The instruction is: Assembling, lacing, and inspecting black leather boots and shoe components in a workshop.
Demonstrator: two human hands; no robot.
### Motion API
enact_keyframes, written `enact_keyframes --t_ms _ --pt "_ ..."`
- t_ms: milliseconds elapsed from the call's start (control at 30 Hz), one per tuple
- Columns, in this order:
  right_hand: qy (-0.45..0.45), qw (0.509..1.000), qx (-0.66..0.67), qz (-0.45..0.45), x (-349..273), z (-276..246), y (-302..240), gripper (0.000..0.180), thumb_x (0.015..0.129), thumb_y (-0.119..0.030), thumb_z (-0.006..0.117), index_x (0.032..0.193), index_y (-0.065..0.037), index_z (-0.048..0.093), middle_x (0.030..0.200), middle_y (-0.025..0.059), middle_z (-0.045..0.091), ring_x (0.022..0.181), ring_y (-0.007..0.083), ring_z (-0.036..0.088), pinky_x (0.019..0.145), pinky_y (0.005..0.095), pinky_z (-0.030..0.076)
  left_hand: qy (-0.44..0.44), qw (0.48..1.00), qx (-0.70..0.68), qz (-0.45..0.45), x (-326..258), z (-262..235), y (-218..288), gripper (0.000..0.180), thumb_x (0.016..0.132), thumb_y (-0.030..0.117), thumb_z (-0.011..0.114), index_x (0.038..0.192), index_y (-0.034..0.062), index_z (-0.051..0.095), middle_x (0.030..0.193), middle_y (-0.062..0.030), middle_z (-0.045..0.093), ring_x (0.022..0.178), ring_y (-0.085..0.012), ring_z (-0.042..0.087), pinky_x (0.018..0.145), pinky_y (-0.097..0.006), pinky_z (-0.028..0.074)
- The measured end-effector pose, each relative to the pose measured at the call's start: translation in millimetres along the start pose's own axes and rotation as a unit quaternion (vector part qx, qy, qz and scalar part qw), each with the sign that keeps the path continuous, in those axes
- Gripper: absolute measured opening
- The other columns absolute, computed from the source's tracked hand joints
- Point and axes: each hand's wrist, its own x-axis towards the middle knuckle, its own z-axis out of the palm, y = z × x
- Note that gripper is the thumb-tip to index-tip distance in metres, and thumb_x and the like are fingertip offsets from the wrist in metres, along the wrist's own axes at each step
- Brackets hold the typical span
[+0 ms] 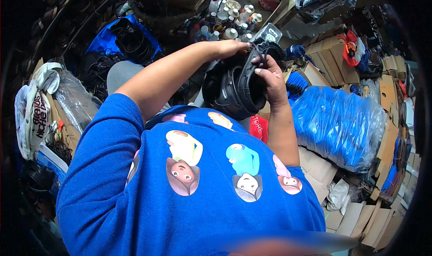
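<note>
A black lace-up boot (234,94) is held up in front of my chest, its opening towards me and its toe pointing away. Thin black lace crosses the row of eyelets near its far end. My left hand (231,48) reaches across from the left, fingers bent together at the lace, with the fingertips partly hidden. Along the boot's right side, my right hand (272,78) is closed, thumb and fingers pinching the edge by the eyelets. The boot's underside is out of sight.
Several bottles (230,33) stand beyond the boot. A plastic-wrapped blue bundle (339,125) lies to the right, beside cardboard pieces (330,58). On the left are a blue bag (148,35) with black items, clear plastic (74,94) and a white cloth bag (33,112).
</note>
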Motion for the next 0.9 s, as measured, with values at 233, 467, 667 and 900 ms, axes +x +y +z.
enact_keyframes --t_ms 233,467,667,900 --pt "-0.067 0.991 -0.11 0.044 18 2 6 0.02 0.082 -0.012 0.054 0.099 -0.003 0.055 0.092 -0.0009 0.054 0.087 0.0072 0.047 0.082 0.0204 0.035 0.052 0.91 -0.409 -0.036 -10 -8 -29 0.024 0.087 0.026 0.048 0.099 0.0091 0.059 0.092 -0.0042 0.061 0.086 -0.0166 0.055 0.077 -0.031 0.042" --pt "-0.039 0.996 -0.07 0.028 22 29 -4 0.022 0.088 -0.016 0.052 0.106 -0.003 0.054 0.078 -0.0024 0.051 0.068 0.0048 0.043 0.065 0.0226 0.038 0.185 0.952 -0.242 0.019 -36 -8 -43 0.022 0.086 0.026 0.048 0.088 0.009 0.061 0.081 -0.0036 0.06 0.075 -0.013 0.054 0.068 -0.028 0.041" --pt "0.179 0.932 0.288 -0.127 19 19 3 0.016 0.094 -0.024 0.042 0.094 -0.009 0.045 0.065 0.0005 0.039 0.057 0.0105 0.037 0.059 0.0306 0.037 0.128 0.932 -0.337 0.028 -28 4 3 0.034 0.082 0.031 0.057 0.102 0.003 0.056 0.093 -0.0064 0.059 0.086 -0.0142 0.054 0.08 -0.026 0.041" --pt "0.21 0.923 0.303 -0.107 15 34 10 0.02 0.094 -0.029 0.04 0.093 -0.009 0.043 0.066 0.0025 0.042 0.06 0.0123 0.04 0.06 0.0303 0.038 0.098 0.953 0.27 0.1 -13 2 46 0.041 0.067 0.025 0.069 0.103 0.0096 0.061 0.094 -0.0075 0.062 0.101 -0.0204 0.052 0.086 -0.035 0.041"
